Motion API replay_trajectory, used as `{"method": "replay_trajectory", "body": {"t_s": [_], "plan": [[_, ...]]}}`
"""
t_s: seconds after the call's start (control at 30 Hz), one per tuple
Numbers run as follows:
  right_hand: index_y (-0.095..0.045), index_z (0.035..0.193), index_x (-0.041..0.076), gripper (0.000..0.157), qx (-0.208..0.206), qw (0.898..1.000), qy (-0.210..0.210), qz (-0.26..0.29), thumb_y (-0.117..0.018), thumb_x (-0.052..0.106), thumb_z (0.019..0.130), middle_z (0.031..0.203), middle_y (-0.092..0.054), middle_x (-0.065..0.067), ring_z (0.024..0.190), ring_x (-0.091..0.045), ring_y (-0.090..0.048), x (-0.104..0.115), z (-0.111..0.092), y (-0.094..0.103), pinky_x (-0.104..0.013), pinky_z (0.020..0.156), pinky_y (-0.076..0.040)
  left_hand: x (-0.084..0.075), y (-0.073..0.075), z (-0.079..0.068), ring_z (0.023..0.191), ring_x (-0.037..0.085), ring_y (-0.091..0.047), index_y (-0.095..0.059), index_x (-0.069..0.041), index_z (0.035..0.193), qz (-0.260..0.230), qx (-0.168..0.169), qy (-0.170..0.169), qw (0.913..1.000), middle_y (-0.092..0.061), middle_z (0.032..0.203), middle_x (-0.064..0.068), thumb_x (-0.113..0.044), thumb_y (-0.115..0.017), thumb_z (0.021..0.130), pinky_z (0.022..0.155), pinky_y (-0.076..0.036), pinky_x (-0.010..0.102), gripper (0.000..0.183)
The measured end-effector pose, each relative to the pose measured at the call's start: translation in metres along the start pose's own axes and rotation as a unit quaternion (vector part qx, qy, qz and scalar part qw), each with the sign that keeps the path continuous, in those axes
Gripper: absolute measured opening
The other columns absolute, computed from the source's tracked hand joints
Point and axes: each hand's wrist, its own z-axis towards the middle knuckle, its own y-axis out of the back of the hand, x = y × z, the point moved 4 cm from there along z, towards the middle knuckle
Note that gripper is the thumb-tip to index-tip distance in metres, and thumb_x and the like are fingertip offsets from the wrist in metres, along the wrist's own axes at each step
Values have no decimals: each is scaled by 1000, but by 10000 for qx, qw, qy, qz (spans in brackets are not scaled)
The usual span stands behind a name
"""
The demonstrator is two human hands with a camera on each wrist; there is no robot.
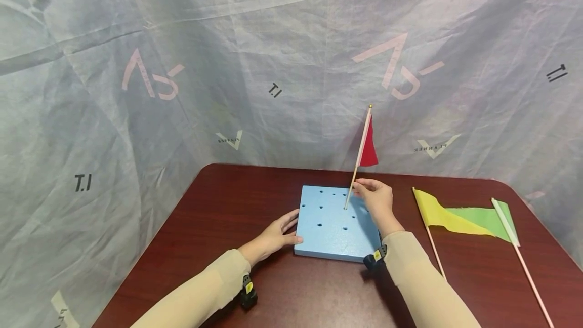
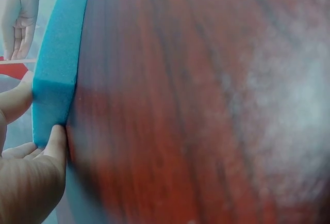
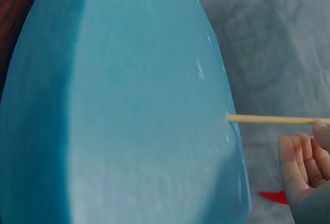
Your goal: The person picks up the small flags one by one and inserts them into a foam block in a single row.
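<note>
On the table lies a light-blue square board (image 1: pixel 332 239) with several small holes in its top. My left hand (image 1: pixel 275 237) holds the board at its left edge near the front corner; in the left wrist view the thumb and fingers sit about that blue corner (image 2: pixel 54 100). My right hand (image 1: pixel 375 199) pinches the lower pole of a small red flag (image 1: pixel 368 146), which leans slightly right. The wooden pole (image 3: pixel 278 119) meets the board's top; how deep it sits cannot be seen. The other right-hand fingers curl loosely beside it.
To the right lie a yellow flag (image 1: pixel 430 209) and a green flag (image 1: pixel 505 221), overlapping, their poles running toward the front edge. The dark red-brown table (image 1: pixel 205 216) stands before a grey printed cloth (image 1: pixel 309 65).
</note>
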Motion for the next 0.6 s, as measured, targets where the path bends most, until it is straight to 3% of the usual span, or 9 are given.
{"method": "replay_trajectory", "body": {"t_s": [0.33, 0.6], "plan": [[-65, 115, -3, 36, 77, 9992, -339, 188, -72, 20, 89, 98, -71, -7, 77, -8, -72, 4, 2, 19, -30, 85, -57, 0, 2, -1, 148, 30, -23, -22, -11, 155, -9, -20, -25, 10000, -22, 160, 13, -4, -70, 87, 110, -43, 37, 84], [-62, 122, -1, 46, 262, 9975, -652, 45, -72, 29, 88, 119, -66, -16, 84, -6, -71, 3, -3, 34, -22, 84, -56, 0, 0, -2, 148, 30, -23, -22, -11, 155, -45, 7, -53, 10000, -23, 160, 13, -3, -70, 87, 110, -43, 36, 84]]}}
